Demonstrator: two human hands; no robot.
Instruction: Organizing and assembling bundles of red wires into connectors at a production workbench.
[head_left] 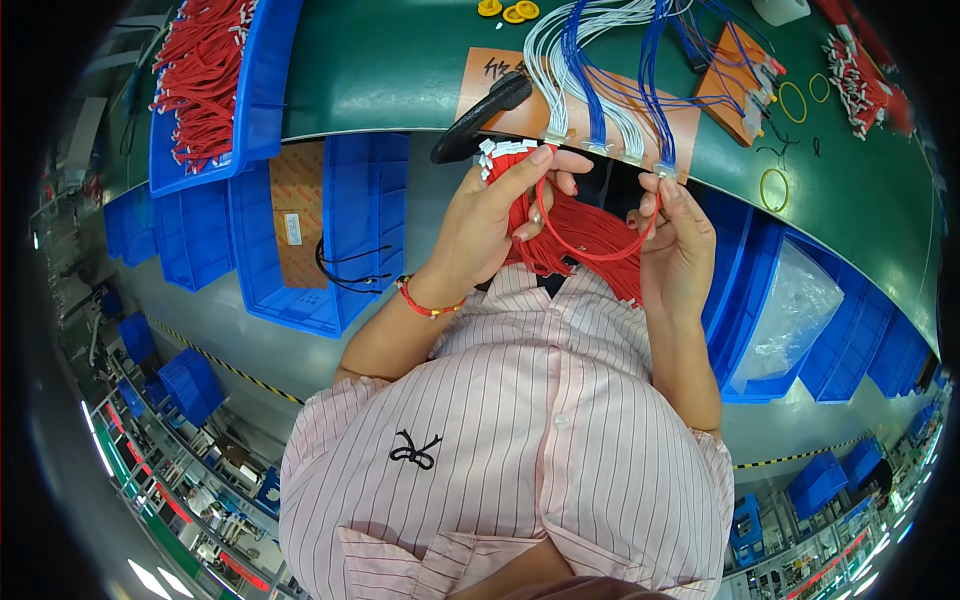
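1 head-worn fisheye, left of 2, looking down from above striped shirt (490, 400); left hand (487, 215), right hand (682, 228) close, bench (390, 60) across top, edges bent.

Person's left hand (495, 215) at 12 o'clock, thumb stretched toward 1–2, fingers bent; left forearm (400, 322) slants toward 1–2. Right hand (682, 230) at 2 o'clock, fingertips pinched together; right forearm (688, 360) near upright, toward 12. Hands apart.
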